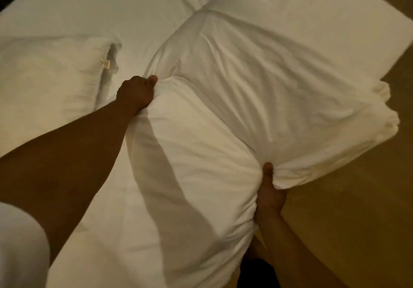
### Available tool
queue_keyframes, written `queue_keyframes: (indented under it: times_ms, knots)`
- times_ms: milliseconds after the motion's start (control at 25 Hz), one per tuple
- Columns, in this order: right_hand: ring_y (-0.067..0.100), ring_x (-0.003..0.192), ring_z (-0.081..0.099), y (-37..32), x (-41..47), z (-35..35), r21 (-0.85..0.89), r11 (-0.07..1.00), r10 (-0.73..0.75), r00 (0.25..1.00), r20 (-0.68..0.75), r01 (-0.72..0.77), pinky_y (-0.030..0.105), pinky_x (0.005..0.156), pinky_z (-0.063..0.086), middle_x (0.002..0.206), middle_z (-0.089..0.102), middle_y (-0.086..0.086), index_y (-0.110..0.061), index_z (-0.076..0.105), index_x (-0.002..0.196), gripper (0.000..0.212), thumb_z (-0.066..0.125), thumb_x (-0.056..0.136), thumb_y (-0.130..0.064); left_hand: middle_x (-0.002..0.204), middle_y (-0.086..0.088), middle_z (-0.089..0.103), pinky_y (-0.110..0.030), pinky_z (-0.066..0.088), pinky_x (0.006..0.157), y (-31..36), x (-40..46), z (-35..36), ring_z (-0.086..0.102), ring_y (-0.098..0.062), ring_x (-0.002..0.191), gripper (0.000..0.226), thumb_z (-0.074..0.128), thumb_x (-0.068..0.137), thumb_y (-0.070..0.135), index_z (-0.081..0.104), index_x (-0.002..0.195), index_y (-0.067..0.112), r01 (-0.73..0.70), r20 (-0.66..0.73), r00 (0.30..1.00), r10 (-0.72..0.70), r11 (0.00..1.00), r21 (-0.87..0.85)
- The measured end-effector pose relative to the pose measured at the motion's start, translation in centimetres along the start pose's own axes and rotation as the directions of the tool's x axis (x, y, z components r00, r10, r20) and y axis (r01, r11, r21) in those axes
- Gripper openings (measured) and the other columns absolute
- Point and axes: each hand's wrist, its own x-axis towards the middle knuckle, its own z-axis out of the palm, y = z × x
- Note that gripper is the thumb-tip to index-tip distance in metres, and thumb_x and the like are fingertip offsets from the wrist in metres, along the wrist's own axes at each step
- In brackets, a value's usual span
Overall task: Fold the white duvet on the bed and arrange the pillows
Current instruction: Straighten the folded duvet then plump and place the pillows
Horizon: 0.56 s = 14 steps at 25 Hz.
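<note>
1. Head view, the setting: a bed (138, 19) dressed in a white sheet fills most of the frame under dim, warm light. Its far right corner juts toward a brown wooden floor (357, 209), which runs along the bed's right edge.

2. Head view, the bedding: the white duvet (257, 91) lies bunched and creased along the bed's right edge, its folded layers overhanging that edge. A pillow (44, 82) rests at the left edge, apart from the duvet, its open end with a small tag facing the middle of the bed.

3. Head view, my hands: my left hand (136, 93), arm stretched diagonally across the mattress, is clenched on a fold of the duvet near the bed's middle. My right hand (269, 189), at the right edge, grips a gathered bunch of the duvet, thumb pressed on top. A white sleeve (20, 243) shows at lower left.
</note>
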Motion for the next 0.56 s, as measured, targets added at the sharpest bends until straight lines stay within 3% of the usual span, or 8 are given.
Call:
queue_keyframes:
  times_ms: [160, 280, 400, 480, 560]
  knots:
    - [0.026, 0.118, 0.057, 0.2, 0.5, 0.6, -0.099, 0.992, 0.073, 0.991, -0.113, -0.084, 0.041, 0.105, 0.047, 0.139, 0.055, 0.009, -0.018, 0.046, 0.141, 0.120, 0.068, 0.048, -0.090, 0.125, -0.029, 0.056, -0.049, 0.040, 0.098, 0.6, -0.5, 1.5, 0.052, -0.046, 0.117, 0.067, 0.027, 0.103, 0.053, 0.055, 0.119, -0.006, 0.052, -0.185, 0.981, -0.060, 0.998, -0.046]
    - [0.038, 0.132, 0.041, 0.0, 0.9, 1.2, -0.280, 0.940, 0.132, 0.967, -0.219, -0.192, 0.049, 0.110, 0.035, 0.147, 0.039, 0.018, -0.010, 0.030, 0.149, 0.125, 0.061, 0.057, -0.090, 0.130, -0.026, 0.049, -0.053, 0.038, 0.099, 1.3, -0.4, 2.4, 0.045, -0.043, 0.122, 0.079, 0.029, 0.097, 0.064, 0.047, 0.126, -0.007, 0.145, -0.327, 0.936, -0.130, 0.989, 0.021]
    - [0.030, 0.127, 0.052, 1.0, 1.6, 1.3, -0.231, 0.972, 0.007, 0.990, -0.137, -0.039, 0.039, 0.110, 0.040, 0.139, 0.056, 0.006, -0.020, 0.047, 0.143, 0.113, 0.060, 0.056, -0.091, 0.131, -0.022, 0.052, -0.054, 0.032, 0.103, 1.9, 0.9, 3.0, 0.044, -0.040, 0.124, 0.086, 0.019, 0.094, 0.071, 0.050, 0.127, -0.002, 0.199, -0.284, 0.938, -0.197, 0.980, -0.024]
    - [0.024, 0.112, 0.061, 1.5, 2.3, 1.2, -0.225, 0.974, -0.010, 0.994, -0.111, -0.015, 0.040, 0.104, 0.047, 0.120, 0.066, -0.002, -0.026, 0.063, 0.121, 0.089, 0.060, 0.059, -0.090, 0.128, -0.019, 0.058, -0.052, 0.032, 0.104, 1.7, 1.6, 3.1, 0.049, -0.039, 0.122, 0.090, 0.013, 0.090, 0.076, 0.057, 0.122, 0.004, 0.208, -0.209, 0.951, -0.226, 0.972, -0.104]
    - [0.021, 0.100, 0.061, 1.2, 2.5, 1.0, -0.220, 0.975, 0.011, 0.998, -0.065, -0.025, 0.037, 0.096, 0.049, 0.106, 0.063, -0.004, -0.027, 0.062, 0.108, 0.067, 0.062, 0.070, -0.082, 0.120, -0.021, 0.063, -0.048, 0.038, 0.101, 1.6, 2.0, 3.0, 0.055, -0.040, 0.116, 0.089, 0.011, 0.093, 0.073, 0.064, 0.113, 0.005, 0.175, -0.158, 0.968, -0.194, 0.976, -0.129]
